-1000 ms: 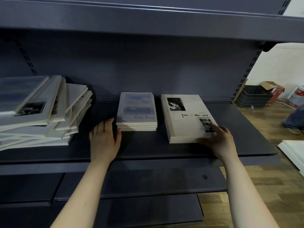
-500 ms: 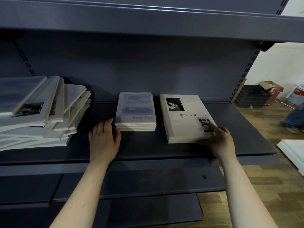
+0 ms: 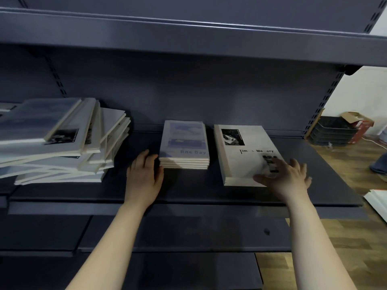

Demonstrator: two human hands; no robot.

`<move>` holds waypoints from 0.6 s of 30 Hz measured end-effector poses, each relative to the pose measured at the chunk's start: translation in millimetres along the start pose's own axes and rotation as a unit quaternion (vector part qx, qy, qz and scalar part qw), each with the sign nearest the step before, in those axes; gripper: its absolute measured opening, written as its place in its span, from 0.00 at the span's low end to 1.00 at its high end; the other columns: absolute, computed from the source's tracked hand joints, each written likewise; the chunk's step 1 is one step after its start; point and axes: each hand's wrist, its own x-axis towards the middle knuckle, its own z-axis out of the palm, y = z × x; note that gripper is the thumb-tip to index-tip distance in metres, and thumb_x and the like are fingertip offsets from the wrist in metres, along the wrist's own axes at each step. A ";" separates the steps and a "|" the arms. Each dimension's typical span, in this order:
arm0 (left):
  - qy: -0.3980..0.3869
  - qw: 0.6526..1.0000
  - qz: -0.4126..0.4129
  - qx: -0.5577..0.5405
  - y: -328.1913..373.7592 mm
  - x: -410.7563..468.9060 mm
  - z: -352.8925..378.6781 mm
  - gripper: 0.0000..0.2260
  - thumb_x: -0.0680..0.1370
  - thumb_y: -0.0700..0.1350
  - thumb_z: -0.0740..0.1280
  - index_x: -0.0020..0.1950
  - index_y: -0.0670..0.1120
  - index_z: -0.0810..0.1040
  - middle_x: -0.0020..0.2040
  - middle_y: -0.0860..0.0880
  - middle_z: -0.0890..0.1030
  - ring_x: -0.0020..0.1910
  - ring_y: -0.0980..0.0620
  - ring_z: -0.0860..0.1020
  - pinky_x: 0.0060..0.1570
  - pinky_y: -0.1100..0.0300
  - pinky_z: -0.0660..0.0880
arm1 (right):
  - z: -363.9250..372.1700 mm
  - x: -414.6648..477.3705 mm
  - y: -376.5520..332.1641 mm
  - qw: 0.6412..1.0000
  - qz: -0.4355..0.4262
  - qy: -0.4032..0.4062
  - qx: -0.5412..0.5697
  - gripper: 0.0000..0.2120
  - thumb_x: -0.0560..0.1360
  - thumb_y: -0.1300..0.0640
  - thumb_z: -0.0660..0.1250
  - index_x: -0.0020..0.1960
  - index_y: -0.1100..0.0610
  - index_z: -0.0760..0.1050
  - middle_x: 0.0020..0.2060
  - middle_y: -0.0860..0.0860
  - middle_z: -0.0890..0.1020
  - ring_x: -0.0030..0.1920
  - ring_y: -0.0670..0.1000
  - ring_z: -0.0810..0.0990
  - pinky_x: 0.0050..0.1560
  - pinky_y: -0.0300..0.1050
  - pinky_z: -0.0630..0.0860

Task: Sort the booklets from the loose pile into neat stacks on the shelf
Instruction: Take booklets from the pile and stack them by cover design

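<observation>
On the dark shelf board (image 3: 188, 191) a loose, skewed pile of booklets (image 3: 60, 143) lies at the left. A neat stack of blue-covered "fine Day" booklets (image 3: 184, 145) stands in the middle. To its right is a neat stack of pale "Time & Memory" booklets (image 3: 243, 151). My left hand (image 3: 144, 176) rests flat on the board, its fingers against the left front corner of the blue stack. My right hand (image 3: 284, 176) is blurred, fingers spread, over the front right corner of the pale stack. Neither hand holds a booklet.
An upper shelf (image 3: 188, 38) overhangs the board and lower shelves (image 3: 167, 233) jut out below. Right of the unit lie a wooden floor (image 3: 345, 237), stacked black trays (image 3: 330, 132), a red cardboard box (image 3: 360, 124), white boards (image 3: 377, 199), and another person's leg at the far right.
My right hand has opened its fingers and shifted slightly right at the pale stack's corner, blurred by motion. My left hand has stayed by the blue stack.
</observation>
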 end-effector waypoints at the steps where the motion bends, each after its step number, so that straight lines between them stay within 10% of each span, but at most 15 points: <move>1: 0.001 1.000 0.004 -0.010 -0.8 -1.7 -2.5 0.20 0.80 0.49 0.61 0.70 0.44 0.69 0.74 0.44 0.64 0.70 0.43 0.65 0.69 0.46 0.61 | -1.3 -0.2 -3.4 1.000 0.007 -0.003 -0.009 0.39 0.66 0.36 0.72 0.72 0.46 0.65 0.75 0.58 0.58 0.75 0.63 0.48 0.70 0.68 0.49; 18: 0.175 0.978 0.088 -0.068 -16.4 9.3 -123.2 0.16 0.77 0.41 0.65 0.65 0.40 0.76 0.64 0.42 0.76 0.63 0.44 0.74 0.62 0.54 0.70 | 13.0 -36.3 -112.0 0.979 -0.160 -0.011 0.125 0.18 0.75 0.51 0.68 0.64 0.52 0.76 0.60 0.55 0.80 0.59 0.57 0.77 0.53 0.44 0.70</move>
